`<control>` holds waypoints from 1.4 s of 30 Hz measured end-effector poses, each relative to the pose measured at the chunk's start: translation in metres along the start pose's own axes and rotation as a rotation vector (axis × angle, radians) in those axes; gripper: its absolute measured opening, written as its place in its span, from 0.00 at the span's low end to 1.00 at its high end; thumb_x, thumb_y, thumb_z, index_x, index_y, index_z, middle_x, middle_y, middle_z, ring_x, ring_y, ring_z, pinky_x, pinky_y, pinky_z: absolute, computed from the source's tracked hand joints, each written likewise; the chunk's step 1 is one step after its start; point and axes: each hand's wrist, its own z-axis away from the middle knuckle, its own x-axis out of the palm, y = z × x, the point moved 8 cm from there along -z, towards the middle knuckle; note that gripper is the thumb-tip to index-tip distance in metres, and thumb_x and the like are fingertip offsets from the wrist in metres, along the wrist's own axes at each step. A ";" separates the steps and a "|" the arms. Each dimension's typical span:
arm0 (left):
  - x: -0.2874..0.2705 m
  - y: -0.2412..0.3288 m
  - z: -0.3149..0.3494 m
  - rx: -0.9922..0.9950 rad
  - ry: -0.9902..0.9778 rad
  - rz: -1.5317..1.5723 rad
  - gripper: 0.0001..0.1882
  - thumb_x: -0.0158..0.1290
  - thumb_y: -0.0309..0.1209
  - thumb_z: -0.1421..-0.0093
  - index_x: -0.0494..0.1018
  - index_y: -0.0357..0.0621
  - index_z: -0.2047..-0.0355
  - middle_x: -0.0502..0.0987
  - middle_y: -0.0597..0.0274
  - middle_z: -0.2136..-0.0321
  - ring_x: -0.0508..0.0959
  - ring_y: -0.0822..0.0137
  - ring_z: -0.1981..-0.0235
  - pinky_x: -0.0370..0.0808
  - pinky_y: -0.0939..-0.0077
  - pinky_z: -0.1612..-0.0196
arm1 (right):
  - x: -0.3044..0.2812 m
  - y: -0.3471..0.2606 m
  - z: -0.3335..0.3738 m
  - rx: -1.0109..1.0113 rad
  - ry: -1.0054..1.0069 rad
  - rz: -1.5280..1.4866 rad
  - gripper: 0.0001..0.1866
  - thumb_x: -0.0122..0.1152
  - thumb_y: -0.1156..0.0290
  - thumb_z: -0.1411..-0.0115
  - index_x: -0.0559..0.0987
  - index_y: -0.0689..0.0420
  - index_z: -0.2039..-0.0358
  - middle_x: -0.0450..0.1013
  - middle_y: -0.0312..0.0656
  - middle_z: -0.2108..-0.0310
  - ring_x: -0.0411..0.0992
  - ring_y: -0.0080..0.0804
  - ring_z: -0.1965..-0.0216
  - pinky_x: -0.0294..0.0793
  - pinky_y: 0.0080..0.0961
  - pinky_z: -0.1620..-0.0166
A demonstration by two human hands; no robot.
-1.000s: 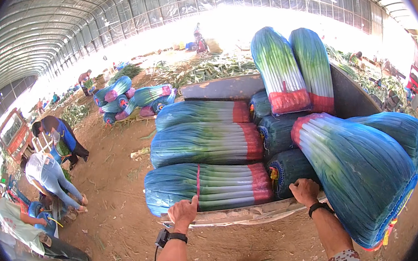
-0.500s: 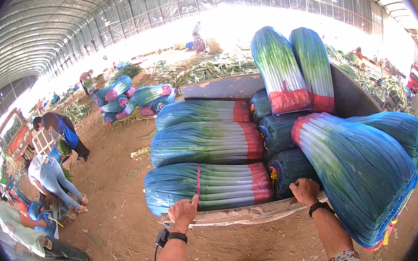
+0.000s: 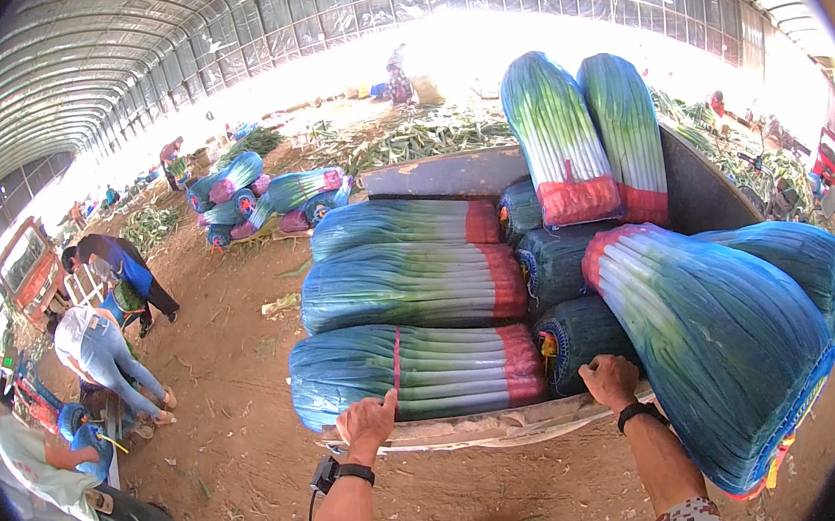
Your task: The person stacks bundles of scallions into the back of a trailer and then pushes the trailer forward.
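Observation:
My left hand [image 3: 367,422] is closed over the near side board [image 3: 482,429] of a cart bed, beside the lower end of a pink strap round the nearest bagged leek bundle [image 3: 447,369]. My right hand [image 3: 611,382] is closed on the same board farther right, next to a dark, round bundle end [image 3: 579,341]. Just beyond that wrist, a large leek bundle [image 3: 721,340] in blue net leans over the board with its leafy end toward me. Two more lying bundles [image 3: 405,284] are stacked beyond the nearest one. Both palms are hidden.
Two upright leek bundles [image 3: 561,144] stand at the bed's far side. Another bundle pile [image 3: 273,196] lies on the dirt floor at left. Several people bend at work there, one in jeans [image 3: 108,346]. Loose leeks [image 3: 439,137] cover the ground behind the cart.
My hands and the bundles have not moved. At lower left, the person in a light shirt has leaned lower, and the one in blue behind has shifted slightly.

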 end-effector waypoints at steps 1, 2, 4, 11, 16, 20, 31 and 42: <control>0.001 0.000 0.000 0.004 0.000 -0.004 0.33 0.41 0.64 0.35 0.86 0.54 0.65 0.84 0.47 0.64 0.83 0.45 0.57 0.75 0.54 0.52 | 0.000 0.001 0.000 0.000 -0.002 0.005 0.16 0.65 0.53 0.51 0.87 0.53 0.77 0.81 0.52 0.73 0.81 0.54 0.69 0.80 0.48 0.62; 0.001 0.000 0.000 0.004 0.000 -0.005 0.33 0.41 0.64 0.35 0.86 0.54 0.65 0.84 0.47 0.64 0.83 0.45 0.57 0.75 0.54 0.52 | 0.001 0.001 0.000 0.001 -0.003 0.005 0.16 0.65 0.53 0.51 0.87 0.53 0.77 0.81 0.52 0.73 0.81 0.54 0.69 0.80 0.48 0.62; 0.000 0.000 0.000 0.015 0.020 0.006 0.33 0.41 0.64 0.35 0.86 0.53 0.66 0.84 0.46 0.65 0.83 0.45 0.58 0.76 0.54 0.53 | 0.001 0.001 -0.001 0.005 -0.007 -0.004 0.16 0.65 0.53 0.51 0.87 0.53 0.77 0.81 0.52 0.72 0.81 0.55 0.68 0.80 0.48 0.62; -0.005 0.002 0.003 0.025 0.066 0.037 0.33 0.42 0.62 0.36 0.86 0.51 0.68 0.84 0.45 0.67 0.83 0.45 0.60 0.75 0.56 0.54 | -0.001 -0.003 -0.001 0.030 -0.056 -0.004 0.16 0.65 0.53 0.51 0.87 0.53 0.76 0.81 0.53 0.72 0.81 0.54 0.68 0.80 0.47 0.61; -0.006 0.003 0.005 0.042 0.095 0.030 0.32 0.42 0.62 0.36 0.86 0.51 0.69 0.83 0.46 0.68 0.83 0.44 0.62 0.75 0.56 0.55 | -0.001 -0.001 0.000 0.020 -0.029 -0.003 0.15 0.65 0.53 0.50 0.87 0.52 0.76 0.81 0.53 0.72 0.81 0.54 0.68 0.80 0.47 0.61; -0.004 0.002 0.004 0.042 0.087 0.032 0.33 0.41 0.62 0.35 0.86 0.51 0.70 0.83 0.46 0.69 0.83 0.44 0.62 0.75 0.56 0.56 | 0.001 0.000 0.000 -0.001 -0.017 0.002 0.15 0.65 0.53 0.50 0.87 0.52 0.76 0.81 0.53 0.72 0.81 0.54 0.68 0.80 0.47 0.61; -0.003 0.002 0.002 0.031 0.087 0.033 0.33 0.41 0.62 0.35 0.86 0.52 0.69 0.83 0.46 0.68 0.83 0.45 0.62 0.75 0.55 0.56 | 0.000 0.001 -0.001 0.017 0.003 0.000 0.15 0.66 0.53 0.51 0.87 0.52 0.78 0.81 0.52 0.73 0.81 0.54 0.69 0.80 0.47 0.61; 0.000 -0.001 0.001 0.021 0.079 0.025 0.33 0.41 0.63 0.35 0.86 0.53 0.69 0.84 0.48 0.68 0.83 0.46 0.61 0.75 0.56 0.56 | 0.002 0.003 -0.001 0.035 -0.027 0.024 0.16 0.65 0.52 0.50 0.88 0.51 0.75 0.82 0.50 0.72 0.81 0.52 0.67 0.80 0.45 0.60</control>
